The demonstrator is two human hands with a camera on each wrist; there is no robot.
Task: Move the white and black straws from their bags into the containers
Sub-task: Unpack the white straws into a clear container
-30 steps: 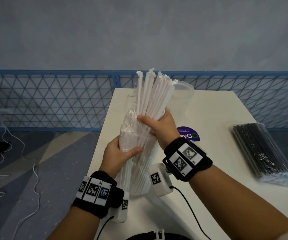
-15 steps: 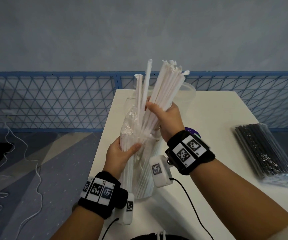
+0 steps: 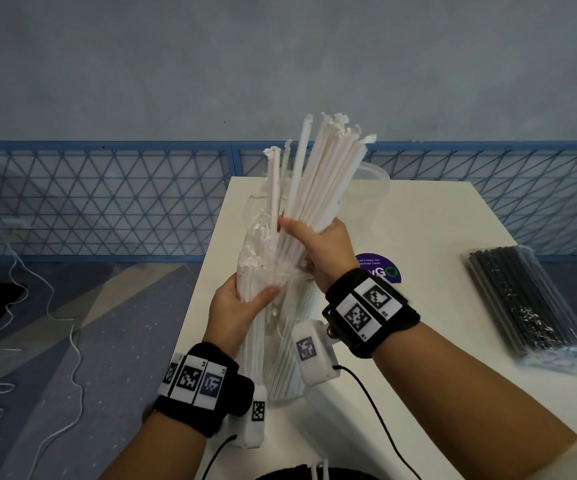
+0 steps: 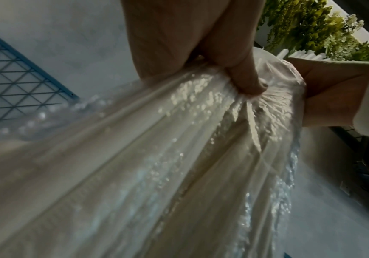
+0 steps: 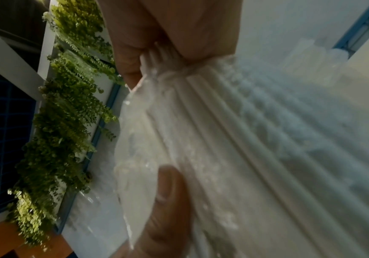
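In the head view, the right hand [image 3: 318,251] has its grip curled round a bundle of white straws [image 3: 318,178], whose upper ends fan out above the counter [image 3: 453,216] near its far left corner. The lower ends of those straws are inside a clear plastic bag [image 3: 262,244], which stands upright near the counter's left edge. The left hand [image 3: 235,310] wraps its grip round the lower part of that bag, thumb across the front, with more white straws visible inside below it. Behind the bundle, toward the far edge, stands a clear container [image 3: 373,192], partly hidden by the straws. A bag of black straws [image 3: 522,303] lies flat near the right edge, well apart from both hands. A round purple sticker [image 3: 380,268] shows on the counter just beyond the right wrist. In the left wrist view, the left hand [image 4: 201,40] presses its thumb into crinkled plastic of the bag [image 4: 179,157], gripping it against the palm; straws show as pale ridges through the film. In the right wrist view, the right hand [image 5: 157,40] closes its grip on the white straws [image 5: 234,131], which run away below it, and the thumb of the left hand [image 5: 165,200] lies on the bag's film at the bottom of the picture.
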